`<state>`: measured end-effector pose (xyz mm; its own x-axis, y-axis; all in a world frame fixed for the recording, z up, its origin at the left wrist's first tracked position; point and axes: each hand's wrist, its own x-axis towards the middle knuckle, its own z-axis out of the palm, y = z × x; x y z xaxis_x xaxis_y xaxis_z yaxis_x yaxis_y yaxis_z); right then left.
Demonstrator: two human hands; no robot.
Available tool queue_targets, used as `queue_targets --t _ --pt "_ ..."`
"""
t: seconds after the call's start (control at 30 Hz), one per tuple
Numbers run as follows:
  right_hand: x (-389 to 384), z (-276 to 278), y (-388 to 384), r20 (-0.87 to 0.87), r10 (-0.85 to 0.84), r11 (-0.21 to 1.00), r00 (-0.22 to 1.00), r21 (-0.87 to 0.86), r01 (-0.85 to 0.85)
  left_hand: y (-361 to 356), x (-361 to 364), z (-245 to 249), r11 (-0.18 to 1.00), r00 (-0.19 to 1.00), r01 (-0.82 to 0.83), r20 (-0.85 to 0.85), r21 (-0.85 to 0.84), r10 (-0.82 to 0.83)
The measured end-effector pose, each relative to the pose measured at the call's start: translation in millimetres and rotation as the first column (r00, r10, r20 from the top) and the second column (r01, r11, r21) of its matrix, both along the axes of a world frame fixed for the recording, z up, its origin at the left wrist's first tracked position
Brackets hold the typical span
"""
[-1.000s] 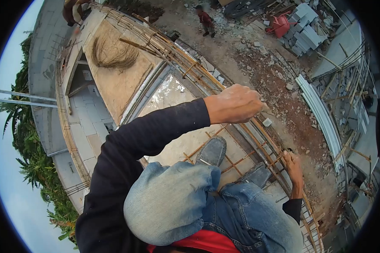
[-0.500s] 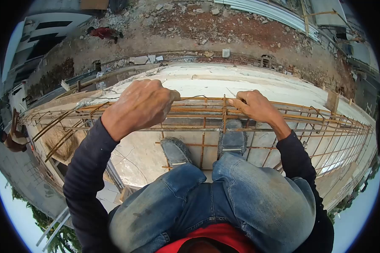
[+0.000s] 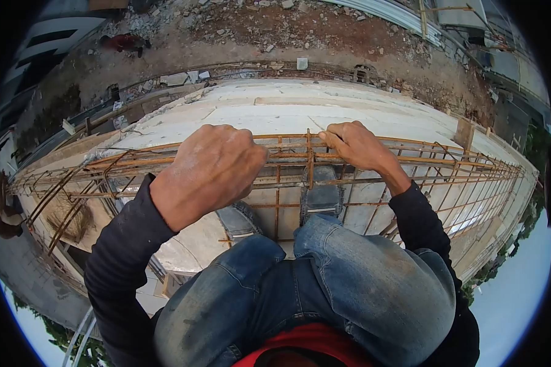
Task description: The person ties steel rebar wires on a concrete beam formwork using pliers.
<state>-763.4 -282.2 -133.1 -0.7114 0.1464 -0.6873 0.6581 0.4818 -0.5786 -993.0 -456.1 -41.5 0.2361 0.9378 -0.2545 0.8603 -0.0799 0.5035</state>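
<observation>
My left hand (image 3: 211, 171) is closed in a fist over the rusty rebar cage (image 3: 379, 180), left of an upright tie bar (image 3: 310, 160); whatever its fingers hold is hidden beneath it. Just right of that bar, the fingertips of my right hand (image 3: 361, 145) pinch together at the cage's top edge. A thin wire (image 3: 315, 123) sticks out from them toward the upper left. Below the cage bars, my two grey shoes (image 3: 322, 199) stand on a pale surface.
A white ledge (image 3: 288, 116) runs beyond the cage, with a wooden block (image 3: 463, 133) at its right. Rubble ground (image 3: 251, 30) lies far below, where a person in red (image 3: 125, 43) is seen. Another person (image 3: 6, 220) is at the far left. Pale pipes (image 3: 386, 15) lie at the top.
The view has shifted, so the cage and ledge appear further left and higher. My left hand has moved right along the cage, nearer the tie bar. The wire seen at its fingertips no longer shows.
</observation>
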Motion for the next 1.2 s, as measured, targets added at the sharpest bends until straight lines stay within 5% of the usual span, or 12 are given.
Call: queue_targets --t 0.07,0.23,0.37,0.4,0.47,0.5,0.57,0.63,0.67,0.8,0.97,1.2 --pt "-1.6 -0.1 -1.3 0.031 0.005 1.0 0.999 -0.014 -0.004 2.4 6.5 -7.9 0.999 1.0 0.009 0.001 -0.048 -0.009" --pt "-4.0 2.2 0.8 0.021 -0.016 0.999 1.0 -0.04 0.017 8.2 25.5 -33.8 0.981 0.999 0.012 0.036 0.192 -0.02" --pt "-8.1 3.3 8.0 0.024 -0.012 0.99 1.0 -0.137 0.016 10.5 41.7 -37.9 0.987 0.999 -0.001 0.049 0.162 -0.007" --pt "-13.3 -3.5 8.7 -0.032 0.016 0.986 0.999 -0.166 -0.021 9.7 44.2 -38.6 0.98 1.0 0.003 0.012 0.198 -0.005" --pt "-24.7 -14.8 9.3 -0.483 0.14 0.981 0.864 0.183 -0.057 7.7 48.4 -38.2 0.975 0.998 0.009 -0.055 0.22 0.004" --pt "-39.7 -13.0 9.2 -0.505 0.144 0.983 0.851 0.175 -0.062 9.1 52.1 -37.9 0.981 0.997 0.021 -0.071 0.194 -0.007" --pt "-71.5 -4.4 15.0 -0.255 0.111 0.931 0.961 -0.31 -0.19 12.1 53.8 -33.5 0.984 0.996 0.04 -0.09 0.176 -0.025" --pt "-89.3 -19.0 15.5 -0.227 0.262 0.864 0.938 -0.377 -0.333 17.2 55.5 -26.9 0.996 0.992 0.076 -0.095 -0.047 -0.08" --pt "-94.8 -26.4 13.6 -0.205 0.411 0.767 0.888 -0.448 -0.459 18.4 56.3 -25.9 0.996 0.991 0.075 -0.103 -0.042 -0.079" --pt "-108.1 -38.0 18.3 -0.215 0.484 0.61 0.848 -0.612 -0.503 17.4 61.9 -25.7 0.997 0.987 0.074 -0.147 0.013 -0.071" --pt "-110.5 -65.1 27.5 -0.112 0.631 0.479 0.768 -0.723 -0.498 22.0 69.3 -21.7 0.996 0.978 0.071 -0.195 -0.052 -0.08" --pt "-115.5 -43.5 24.6 -0.231 0.697 0.397 0.679 -0.664 -0.634 23.3 70.4 -24.0 0.987 0.993 0.034 -0.109 -0.154 -0.051"
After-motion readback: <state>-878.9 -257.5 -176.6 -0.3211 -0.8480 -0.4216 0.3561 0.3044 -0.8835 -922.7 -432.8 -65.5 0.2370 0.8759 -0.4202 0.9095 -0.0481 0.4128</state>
